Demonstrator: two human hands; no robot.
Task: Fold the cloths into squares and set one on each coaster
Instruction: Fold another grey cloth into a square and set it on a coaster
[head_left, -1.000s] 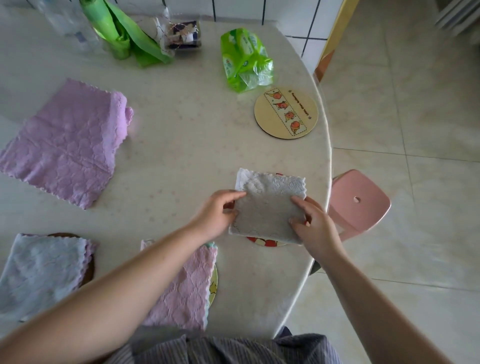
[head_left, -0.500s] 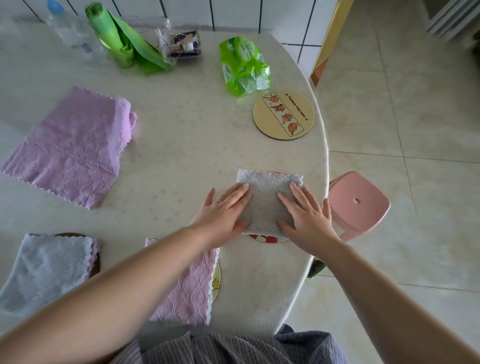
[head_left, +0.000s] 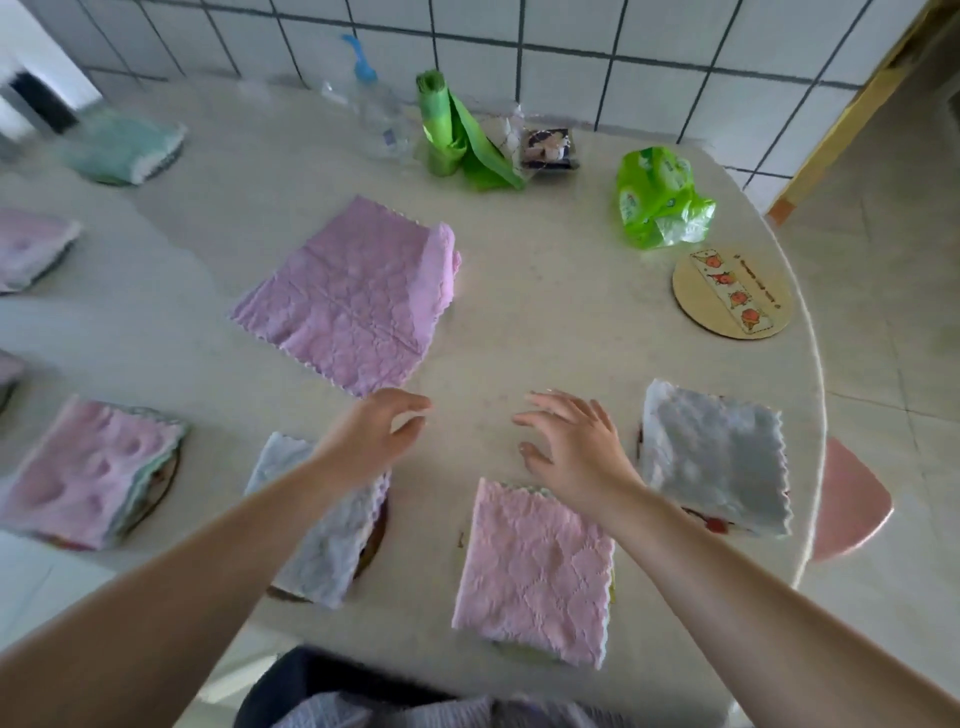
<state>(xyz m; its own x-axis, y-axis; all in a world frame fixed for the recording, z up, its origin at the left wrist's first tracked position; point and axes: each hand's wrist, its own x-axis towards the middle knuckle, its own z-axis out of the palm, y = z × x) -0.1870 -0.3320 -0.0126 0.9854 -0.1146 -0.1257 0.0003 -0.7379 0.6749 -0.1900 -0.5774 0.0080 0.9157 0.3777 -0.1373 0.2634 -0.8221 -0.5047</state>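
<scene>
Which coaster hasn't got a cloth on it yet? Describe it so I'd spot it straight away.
Start at the round pale table and follow its right-hand rim toward the tiled wall. Just nearer than the crumpled green plastic packet lies a round tan coaster with a strip of orange fruit pictures. Unlike the coasters nearer the person, it is bare; those lie under folded cloths.

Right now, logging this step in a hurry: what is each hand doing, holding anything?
Left hand: open, fingers loosely curled, holding nothing.
Right hand: open, fingers spread above the table, holding nothing.
</scene>
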